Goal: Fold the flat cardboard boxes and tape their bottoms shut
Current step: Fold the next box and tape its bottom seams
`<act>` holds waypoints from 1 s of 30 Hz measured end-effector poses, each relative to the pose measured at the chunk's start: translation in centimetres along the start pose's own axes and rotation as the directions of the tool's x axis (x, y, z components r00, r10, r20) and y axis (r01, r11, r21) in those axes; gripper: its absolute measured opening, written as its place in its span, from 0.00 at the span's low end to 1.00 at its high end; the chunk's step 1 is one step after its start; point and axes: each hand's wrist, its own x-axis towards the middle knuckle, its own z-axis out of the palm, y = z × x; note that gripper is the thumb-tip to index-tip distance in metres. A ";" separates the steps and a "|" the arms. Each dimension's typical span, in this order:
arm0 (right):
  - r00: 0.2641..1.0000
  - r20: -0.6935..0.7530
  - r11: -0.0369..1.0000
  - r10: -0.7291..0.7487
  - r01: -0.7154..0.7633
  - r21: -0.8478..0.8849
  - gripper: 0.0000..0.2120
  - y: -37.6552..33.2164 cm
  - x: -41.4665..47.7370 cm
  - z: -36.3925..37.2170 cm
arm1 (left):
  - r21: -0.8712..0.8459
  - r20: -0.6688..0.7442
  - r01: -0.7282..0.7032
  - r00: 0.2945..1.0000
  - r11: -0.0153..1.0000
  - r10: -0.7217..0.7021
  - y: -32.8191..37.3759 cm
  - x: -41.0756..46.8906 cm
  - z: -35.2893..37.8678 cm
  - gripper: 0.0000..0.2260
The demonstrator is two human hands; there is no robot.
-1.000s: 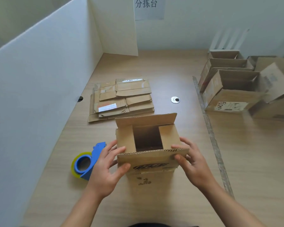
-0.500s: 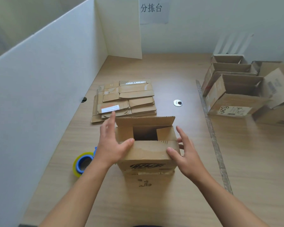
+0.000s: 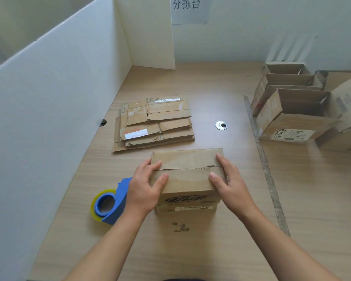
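Observation:
A small cardboard box (image 3: 187,173) stands on the wooden table (image 3: 211,250) in front of me, its top flaps folded down and meeting along a seam. My left hand (image 3: 144,189) holds the box's left side with the thumb pressing on the near flap. My right hand (image 3: 231,183) holds the right side the same way, thumb on the flap. A blue tape dispenser (image 3: 111,201) with a yellowish roll lies just left of my left hand. A stack of flat cardboard boxes (image 3: 154,122) lies behind the box.
Several assembled open boxes (image 3: 296,110) stand at the right rear. A white partition (image 3: 49,98) walls the table's left side. A strip of tape (image 3: 265,165) runs along the table at the right. A round metal grommet (image 3: 221,125) sits mid-table.
The box's bottom was open with the far flap standing up; both hands have since folded the flaps down flat and now hold them closed.

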 end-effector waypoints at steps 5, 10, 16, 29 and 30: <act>1.000 -0.017 0.999 0.015 -0.015 -0.041 0.25 0.3 1.0 -0.5 | 0.029 0.013 0.009 1.000 1.000 -0.009 0.6 0.6 1.1 0.19; 0.997 0.082 0.980 0.000 0.016 -0.199 0.25 -0.2 1.6 0.0 | 0.086 0.070 0.103 0.992 0.991 -0.109 -0.4 0.2 1.4 0.21; 0.986 0.165 0.981 -0.013 0.044 -0.188 0.24 -0.3 1.8 2.1 | 0.086 0.003 0.167 0.986 0.982 -0.168 -2.6 -1.2 -0.3 0.21; 0.977 0.193 0.788 -0.096 0.193 -0.584 0.19 1.2 1.3 3.7 | 0.203 0.073 0.133 0.986 0.970 -0.151 -3.5 -1.0 0.5 0.19; 0.959 0.236 0.745 -0.158 0.273 -0.609 0.22 0.7 1.3 4.1 | 0.198 0.071 0.131 0.987 0.972 -0.147 -3.5 -1.0 0.6 0.18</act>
